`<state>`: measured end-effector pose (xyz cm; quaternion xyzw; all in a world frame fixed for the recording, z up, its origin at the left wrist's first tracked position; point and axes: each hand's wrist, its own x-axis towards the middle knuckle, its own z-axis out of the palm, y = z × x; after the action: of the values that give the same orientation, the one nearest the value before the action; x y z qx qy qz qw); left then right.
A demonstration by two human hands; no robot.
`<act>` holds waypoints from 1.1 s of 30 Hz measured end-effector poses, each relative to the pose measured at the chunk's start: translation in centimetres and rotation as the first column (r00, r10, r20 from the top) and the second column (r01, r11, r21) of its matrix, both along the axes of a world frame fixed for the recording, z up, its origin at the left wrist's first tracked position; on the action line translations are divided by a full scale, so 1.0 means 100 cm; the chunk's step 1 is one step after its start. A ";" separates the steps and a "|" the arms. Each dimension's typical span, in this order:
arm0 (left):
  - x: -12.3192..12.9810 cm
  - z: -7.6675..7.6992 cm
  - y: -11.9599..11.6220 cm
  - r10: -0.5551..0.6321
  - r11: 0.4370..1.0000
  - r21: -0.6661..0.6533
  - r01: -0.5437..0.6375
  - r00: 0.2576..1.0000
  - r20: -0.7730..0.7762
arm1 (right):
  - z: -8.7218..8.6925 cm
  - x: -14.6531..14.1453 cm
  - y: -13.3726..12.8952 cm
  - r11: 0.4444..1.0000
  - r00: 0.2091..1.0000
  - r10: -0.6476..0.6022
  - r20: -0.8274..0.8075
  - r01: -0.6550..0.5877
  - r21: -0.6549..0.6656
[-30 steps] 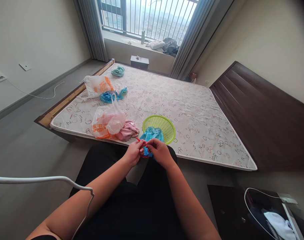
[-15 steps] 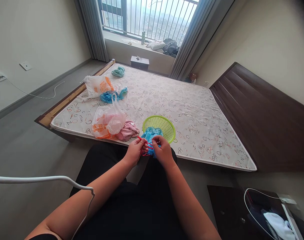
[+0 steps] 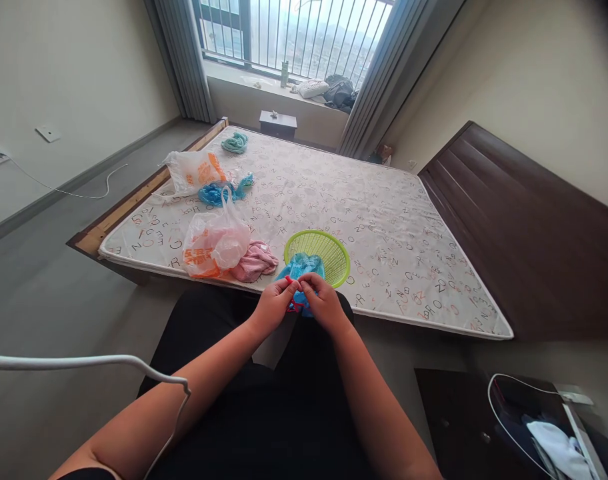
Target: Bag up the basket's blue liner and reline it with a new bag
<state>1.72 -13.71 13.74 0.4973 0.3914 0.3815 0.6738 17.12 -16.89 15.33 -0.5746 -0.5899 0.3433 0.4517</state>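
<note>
Fingertips almost meeting, my left hand [image 3: 274,303] and my right hand [image 3: 326,307] are together over the mattress's near edge, both closed in a pinch. A red cord [image 3: 293,307] shows at my left fingers and hangs below them; its part between the two hands is mostly covered. Just behind my hands lies a crumpled blue plastic bag [image 3: 307,265], partly inside a tilted green mesh basket [image 3: 338,261] and partly hanging down under my fingers. To the left of the basket, a pink cloth [image 3: 257,260] rests on the mattress.
A white and orange plastic bag [image 3: 204,247] lies beside the cloth on the mattress [image 3: 384,233]. Farther back are another plastic bag [image 3: 189,170], a blue plastic bundle [image 3: 214,193] and a teal coil [image 3: 235,142]. A white cable [image 3: 84,361] crosses in front of my left arm.
My hands have come closer together, fingertips nearly touching. The red strands stretched between them earlier are now mostly hidden by my fingers.
</note>
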 end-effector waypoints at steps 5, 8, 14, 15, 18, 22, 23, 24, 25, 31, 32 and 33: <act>0.001 -0.006 0.002 0.017 0.997 -0.079 -0.012 0.997 0.074 | -0.002 0.003 -0.001 0.993 0.995 0.093 -0.026 -0.095 -0.069; 0.000 -0.007 0.003 0.032 0.995 -0.101 -0.021 0.994 0.108 | -0.002 0.002 -0.002 0.992 0.995 0.093 -0.023 -0.094 -0.084; 0.001 -0.007 0.000 0.039 0.993 -0.117 -0.023 0.989 0.141 | -0.002 0.001 -0.002 0.994 0.997 0.074 0.013 -0.073 -0.079; 0.002 -0.007 0.000 0.025 0.992 -0.129 -0.005 0.988 0.155 | -0.003 0.002 -0.001 0.994 0.997 0.072 0.014 -0.071 -0.079; 0.004 -0.007 0.000 -0.013 0.981 -0.188 0.053 0.977 0.212 | -0.005 0.004 -0.001 0.994 0.997 0.074 0.019 -0.072 -0.082; 0.004 -0.006 0.001 0.007 0.968 -0.243 0.058 0.966 0.259 | -0.008 0.004 -0.001 0.988 0.993 0.110 0.046 -0.105 -0.110; 0.004 -0.005 0.001 0.012 0.968 -0.247 0.055 0.964 0.264 | -0.010 0.004 -0.001 0.987 0.992 0.120 0.049 -0.113 -0.117; 0.003 -0.005 0.001 0.014 0.967 -0.248 0.055 0.963 0.268 | -0.011 0.004 0.000 0.985 0.991 0.127 0.049 -0.121 -0.123; 0.003 -0.004 0.001 0.011 0.967 -0.249 0.059 0.962 0.273 | -0.013 0.004 0.000 0.984 0.990 0.133 0.047 -0.126 -0.128; 0.005 -0.006 0.001 -0.007 0.969 -0.234 0.082 0.953 0.303 | -0.018 0.006 0.001 0.990 0.993 0.087 0.081 -0.077 -0.122; 0.006 -0.006 0.001 -0.004 0.969 -0.235 0.079 0.952 0.305 | -0.018 0.006 0.001 0.991 0.993 0.080 0.086 -0.070 -0.114; 0.006 -0.006 0.001 -0.001 0.969 -0.236 0.077 0.953 0.303 | -0.018 0.006 0.001 0.992 0.993 0.077 0.086 -0.067 -0.108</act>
<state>2.31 -13.60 13.11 0.3540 0.3185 0.3879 0.7892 17.72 -16.77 13.54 -0.5907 -0.6112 0.3636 0.3813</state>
